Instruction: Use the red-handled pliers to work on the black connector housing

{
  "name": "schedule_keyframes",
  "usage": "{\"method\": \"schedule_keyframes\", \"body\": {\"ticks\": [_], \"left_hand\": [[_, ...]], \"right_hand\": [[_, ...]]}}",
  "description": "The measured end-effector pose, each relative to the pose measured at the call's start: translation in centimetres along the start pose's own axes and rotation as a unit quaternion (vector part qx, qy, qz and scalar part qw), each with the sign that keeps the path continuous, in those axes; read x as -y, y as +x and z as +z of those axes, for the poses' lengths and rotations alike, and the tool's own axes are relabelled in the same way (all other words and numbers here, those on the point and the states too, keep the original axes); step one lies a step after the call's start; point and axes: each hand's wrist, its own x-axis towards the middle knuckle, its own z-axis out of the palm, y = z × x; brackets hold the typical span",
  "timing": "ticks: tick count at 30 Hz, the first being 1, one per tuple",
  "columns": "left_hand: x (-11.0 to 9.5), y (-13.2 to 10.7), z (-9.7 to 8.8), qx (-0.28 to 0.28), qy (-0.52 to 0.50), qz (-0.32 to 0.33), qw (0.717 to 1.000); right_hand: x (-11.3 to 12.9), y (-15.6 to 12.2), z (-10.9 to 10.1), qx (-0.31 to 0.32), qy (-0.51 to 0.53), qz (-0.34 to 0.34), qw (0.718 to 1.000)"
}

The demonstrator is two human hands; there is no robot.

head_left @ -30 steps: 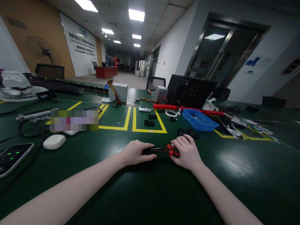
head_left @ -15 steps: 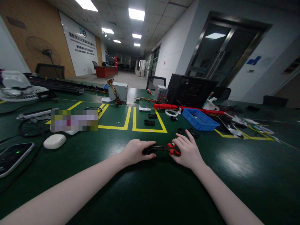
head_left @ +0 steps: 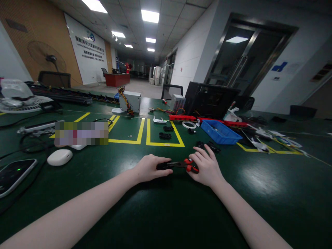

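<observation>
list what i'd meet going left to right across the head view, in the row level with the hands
dark device with a green light, white rounded case, left hand, red-handled pliers, right hand

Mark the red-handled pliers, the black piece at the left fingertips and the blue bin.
Red-handled pliers (head_left: 183, 164): head view, metal beside the grips.
Black piece (head_left: 162, 166): head view, exposed middle.
Blue bin (head_left: 228, 139): head view, near wall.

Fan (head_left: 51, 58) far left; black box (head_left: 211, 100), perhaps computer case.
</observation>
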Motion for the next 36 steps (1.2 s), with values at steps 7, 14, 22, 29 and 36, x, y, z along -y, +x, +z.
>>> {"method": "schedule_keyframes", "body": {"ticks": [7, 14, 22, 29, 36], "left_hand": [[-0.11, 0.01, -0.19, 0.011, -0.022, -0.004, 1.000], [-0.38, 0.05, -0.27, 0.017, -0.021, -0.010, 1.000], [-0.16, 0.08, -0.15, 0.006, -0.015, 0.011, 1.000], [0.27, 0.22, 0.45, -0.025, 0.041, 0.018, 0.999], [0.10, 0.04, 0.29, -0.019, 0.037, 0.026, 0.999]], "right_hand": [[-0.04, -0.08, 0.08, 0.005, 0.005, 0.000, 1.000], [-0.22, -0.13, 0.23, 0.009, 0.011, -0.004, 1.000], [-0.33, -0.10, 0.18, 0.008, 0.014, 0.000, 1.000], [-0.46, -0.10, 0.07, 0.005, 0.012, 0.003, 1.000], [-0.33, -0.07, -0.07, 0.013, 0.008, 0.003, 1.000]]}}
